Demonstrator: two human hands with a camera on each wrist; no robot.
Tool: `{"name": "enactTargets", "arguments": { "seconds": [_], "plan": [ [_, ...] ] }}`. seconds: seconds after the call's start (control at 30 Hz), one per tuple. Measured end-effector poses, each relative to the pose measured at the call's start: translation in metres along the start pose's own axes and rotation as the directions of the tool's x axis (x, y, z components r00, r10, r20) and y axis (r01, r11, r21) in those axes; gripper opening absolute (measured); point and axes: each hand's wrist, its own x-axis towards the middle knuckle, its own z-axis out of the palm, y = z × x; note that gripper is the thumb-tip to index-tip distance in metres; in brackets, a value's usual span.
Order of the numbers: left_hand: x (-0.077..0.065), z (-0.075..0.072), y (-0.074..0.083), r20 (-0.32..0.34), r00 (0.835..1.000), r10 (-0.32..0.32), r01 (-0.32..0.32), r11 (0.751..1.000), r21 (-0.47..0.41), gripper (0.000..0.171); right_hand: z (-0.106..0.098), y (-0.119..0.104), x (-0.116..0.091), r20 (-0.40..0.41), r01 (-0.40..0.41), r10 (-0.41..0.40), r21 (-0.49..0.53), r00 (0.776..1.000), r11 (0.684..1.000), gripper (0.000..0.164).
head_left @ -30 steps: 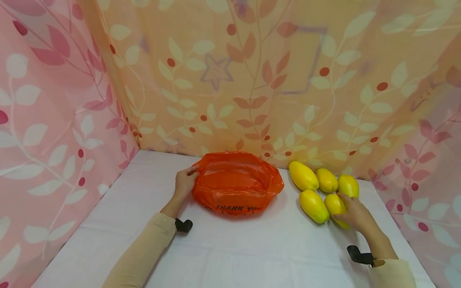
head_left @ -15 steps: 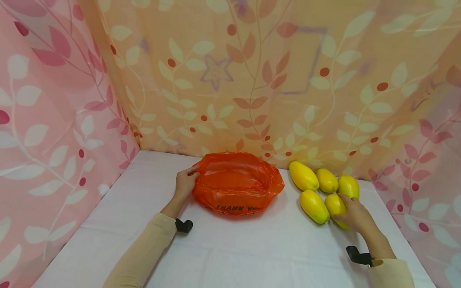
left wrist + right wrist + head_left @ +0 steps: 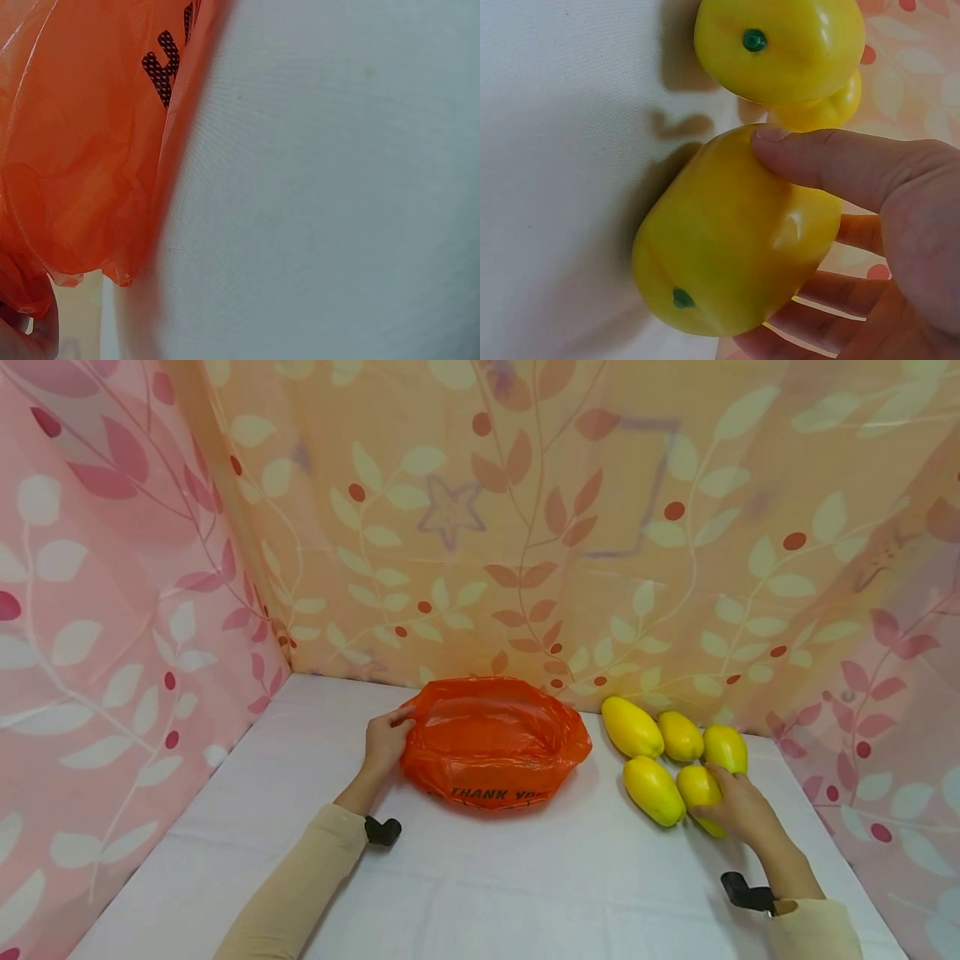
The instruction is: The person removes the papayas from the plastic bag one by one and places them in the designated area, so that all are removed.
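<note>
An orange plastic bag (image 3: 491, 731) with "THANK YOU" printed in black lies spread on the white cloth, its mouth wide. At its left rim my left hand (image 3: 386, 745) pinches the plastic; only a bit of that hand (image 3: 34, 336) shows beside the bag (image 3: 86, 157) in the left wrist view. My right hand (image 3: 741, 808) grips the nearest-right yellow mango (image 3: 697, 785) of a group. In the right wrist view the thumb lies over this mango (image 3: 727, 240), with its green stem end showing, and the other fingers reach round its far side.
Several other yellow mangoes lie close around the held one, including a long one (image 3: 632, 728), one in front (image 3: 654, 790) and one at the right (image 3: 726, 748). A flowered cloth (image 3: 465, 527) hangs behind the table (image 3: 480, 893) and at both sides.
</note>
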Motion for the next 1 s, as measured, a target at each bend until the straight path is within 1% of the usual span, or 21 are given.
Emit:
{"name": "enactTargets", "arguments": {
  "seconds": [0.2,0.4,0.57,0.87,1.0],
  "plan": [
    [0.000,0.000,0.000,0.004,1.000,-0.007,0.007,1.000,-0.001,0.033,-0.001,0.001,0.000,-0.004,-0.001,0.001,-0.015,1.000,1.000,0.094],
    [0.000,0.001,0.001,0.006,1.000,-0.013,0.013,1.000,-0.007,0.033,-0.003,0.000,0.001,0.016,-0.028,0.028,-0.009,0.999,1.000,0.095],
    [0.000,0.001,0.001,0.003,1.000,-0.018,0.018,1.000,-0.013,0.033,-0.006,-0.001,-0.001,0.026,-0.034,0.034,0.001,0.999,0.999,0.096],
    [0.000,0.002,0.001,-0.008,1.000,-0.003,0.003,1.000,-0.016,0.033,-0.012,-0.003,-0.006,0.009,-0.057,0.057,0.013,0.998,0.998,0.095],
    [0.000,0.002,0.001,-0.009,1.000,-0.008,0.008,1.000,-0.019,0.033,-0.012,-0.004,-0.008,-0.018,-0.046,0.046,0.019,0.999,0.999,0.092]
  ]
}}
